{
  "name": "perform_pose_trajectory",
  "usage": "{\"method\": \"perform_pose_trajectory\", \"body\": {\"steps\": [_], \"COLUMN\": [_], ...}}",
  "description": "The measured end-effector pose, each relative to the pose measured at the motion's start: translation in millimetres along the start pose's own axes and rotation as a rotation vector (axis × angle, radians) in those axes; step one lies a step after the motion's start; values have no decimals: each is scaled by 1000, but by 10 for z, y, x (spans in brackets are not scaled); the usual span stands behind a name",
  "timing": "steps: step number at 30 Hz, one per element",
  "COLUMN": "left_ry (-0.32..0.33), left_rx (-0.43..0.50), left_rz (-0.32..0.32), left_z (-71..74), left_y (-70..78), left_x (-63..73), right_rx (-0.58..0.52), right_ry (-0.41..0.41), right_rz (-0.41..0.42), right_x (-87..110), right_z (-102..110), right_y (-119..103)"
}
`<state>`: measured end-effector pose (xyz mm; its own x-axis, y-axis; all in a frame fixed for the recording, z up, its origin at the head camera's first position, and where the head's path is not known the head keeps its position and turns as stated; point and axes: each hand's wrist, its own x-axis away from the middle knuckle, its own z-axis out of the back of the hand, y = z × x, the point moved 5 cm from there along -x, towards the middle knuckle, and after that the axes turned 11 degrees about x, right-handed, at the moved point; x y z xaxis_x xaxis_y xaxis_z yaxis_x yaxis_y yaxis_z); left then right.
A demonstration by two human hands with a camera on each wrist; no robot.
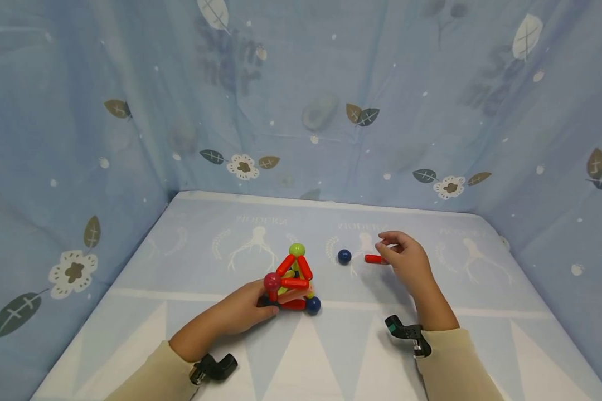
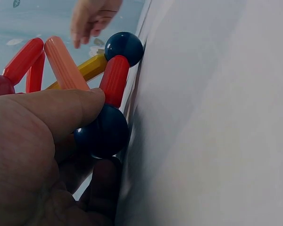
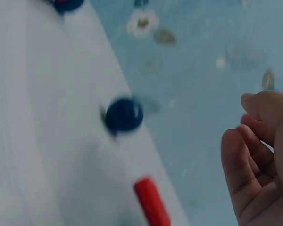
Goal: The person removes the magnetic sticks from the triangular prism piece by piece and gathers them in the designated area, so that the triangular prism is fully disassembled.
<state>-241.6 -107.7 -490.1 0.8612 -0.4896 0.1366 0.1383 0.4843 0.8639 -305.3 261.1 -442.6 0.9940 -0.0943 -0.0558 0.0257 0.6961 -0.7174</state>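
A frame of magnetic rods and balls (image 1: pixel 295 283) stands left of the middle of the table, with a lime-green ball (image 1: pixel 297 249) on top and a dark red ball (image 1: pixel 272 281) at its near left. My left hand (image 1: pixel 241 309) grips its lower left corner, the thumb and fingers around a dark blue ball (image 2: pixel 104 134). A red rod (image 1: pixel 374 259) lies loose on the table. Just over its right end hovers my right hand (image 1: pixel 406 260), its fingers loosely bent and holding nothing. In the right wrist view, the rod lies apart from the fingertips (image 3: pixel 233 141).
A loose dark blue ball (image 1: pixel 344 257) sits on the table between the frame and the red rod. Patterned blue cloth (image 1: pixel 311 111) hangs around the back and sides. The table's cloth (image 1: pixel 331 356) is pale with printed triangles.
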Motion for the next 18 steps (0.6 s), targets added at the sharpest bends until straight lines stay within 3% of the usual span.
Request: {"method": "perform_pose_trajectory", "body": {"steps": [9,13,18], "left_ry": [-1,4,9], "left_rx": [-4,-1,3], "left_rz": [-12,-27,-35], "left_z": [-3,0,6], "left_y": [7,30,37], "left_x": [7,12,18], "right_rx": [-14,-13,33], "right_ry": [-112,-183,-243], "right_rz": [269,319,324], "right_x": [505,691,818], "right_z": [-328,-509,-696], "right_y": [-899,-1084,-1147]}}
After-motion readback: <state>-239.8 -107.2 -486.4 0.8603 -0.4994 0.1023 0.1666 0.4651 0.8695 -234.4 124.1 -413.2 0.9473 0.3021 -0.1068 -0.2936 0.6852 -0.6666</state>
